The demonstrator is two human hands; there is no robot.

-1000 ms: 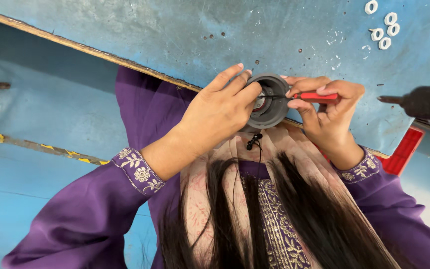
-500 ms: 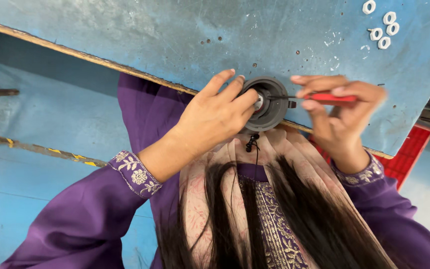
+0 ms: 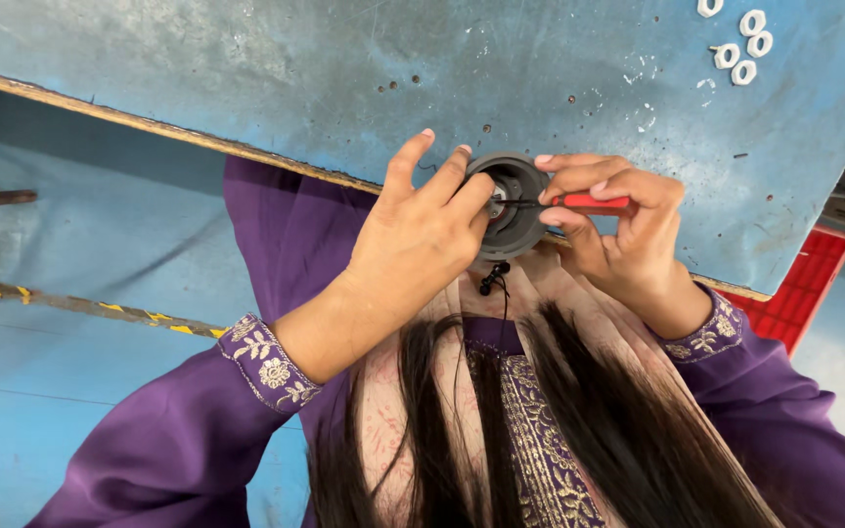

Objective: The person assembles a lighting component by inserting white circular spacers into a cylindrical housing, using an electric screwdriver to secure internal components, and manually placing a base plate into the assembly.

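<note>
1. The left hand (image 3: 421,235) grips a round dark grey part (image 3: 511,203) at the blue tabletop's (image 3: 276,78) near edge.
2. The right hand (image 3: 623,230) pinches a red-handled screwdriver (image 3: 589,203), tip in the part's centre.
3. White nuts (image 3: 740,47) lie well apart, near the far right corner; bare tabletop between.

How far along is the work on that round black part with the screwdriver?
Done: nothing visibly finished. In hand: the left hand grips the round black part at the blue bench edge; the right hand holds a red-handled screwdriver, tip in its centre. Left: white nuts lie unused.
</note>
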